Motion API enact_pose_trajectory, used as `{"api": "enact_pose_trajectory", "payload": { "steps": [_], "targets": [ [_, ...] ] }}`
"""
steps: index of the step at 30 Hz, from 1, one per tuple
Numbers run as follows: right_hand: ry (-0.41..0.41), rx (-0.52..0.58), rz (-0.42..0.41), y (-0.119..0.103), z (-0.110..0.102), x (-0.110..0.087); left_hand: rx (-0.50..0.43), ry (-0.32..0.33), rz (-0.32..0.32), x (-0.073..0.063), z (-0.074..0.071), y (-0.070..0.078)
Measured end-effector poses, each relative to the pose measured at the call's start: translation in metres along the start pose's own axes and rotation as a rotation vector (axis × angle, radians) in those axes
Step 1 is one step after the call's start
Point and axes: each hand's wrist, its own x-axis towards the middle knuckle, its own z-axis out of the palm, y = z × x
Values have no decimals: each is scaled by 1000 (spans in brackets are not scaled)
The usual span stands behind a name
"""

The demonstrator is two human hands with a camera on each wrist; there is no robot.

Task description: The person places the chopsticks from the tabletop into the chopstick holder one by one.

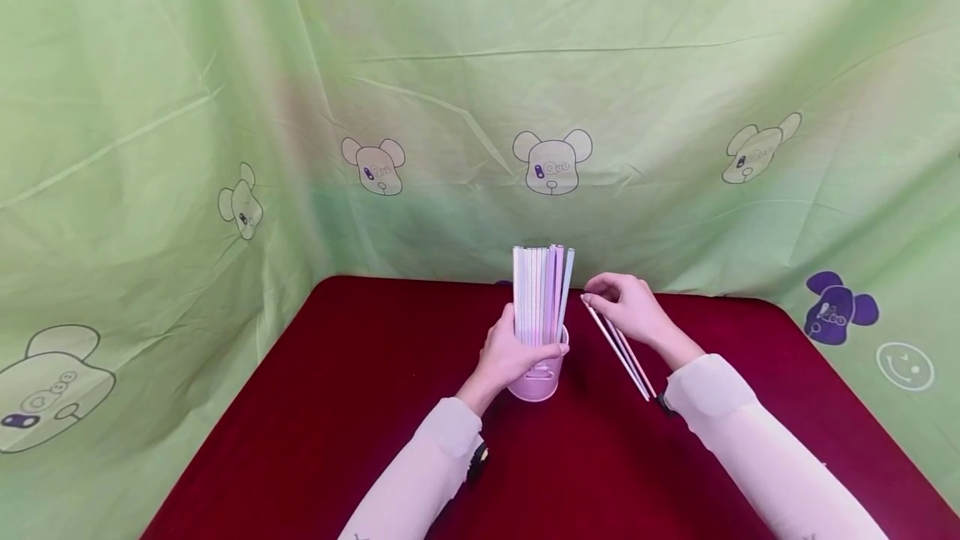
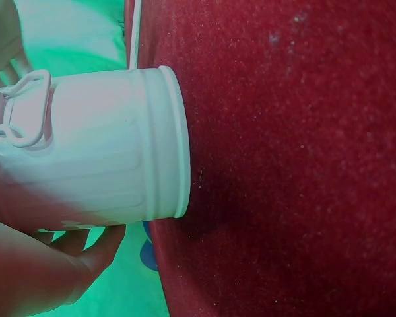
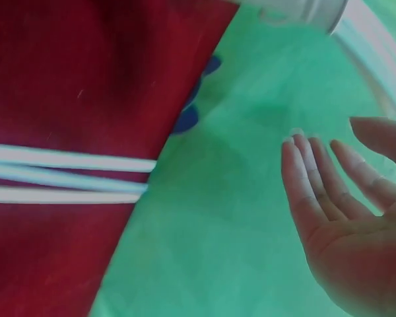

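Note:
My left hand [image 1: 517, 352] grips a small pink bucket [image 1: 534, 386] near its rim, the thumb laid across the front. In the left wrist view the bucket [image 2: 105, 148] shows its ribbed wall and small handle, with fingers [image 2: 102, 254] curled along its side. A bundle of pale, pink and bluish drinking straws [image 1: 534, 290] stands upright in it; one blue straw [image 1: 567, 282] leans right. To the right, my right hand [image 1: 630, 307] hovers by the ends of three loose straws [image 1: 618, 348]. The right wrist view shows this hand [image 3: 350, 211] with fingers extended, apart from the straws [image 3: 66, 175] on the table.
A dark red cloth covers the table [image 1: 360, 373]. Behind and on both sides hangs a green curtain [image 1: 450, 90] printed with bear heads, close to the table's back edge. The bucket stands near the middle, toward the back.

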Motion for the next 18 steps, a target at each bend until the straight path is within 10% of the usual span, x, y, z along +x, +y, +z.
{"api": "enact_pose_trajectory", "payload": {
  "steps": [18],
  "targets": [
    [-118,13,228,88,3,-17,0,-9,-9,1,-1,1]
  ]
}}
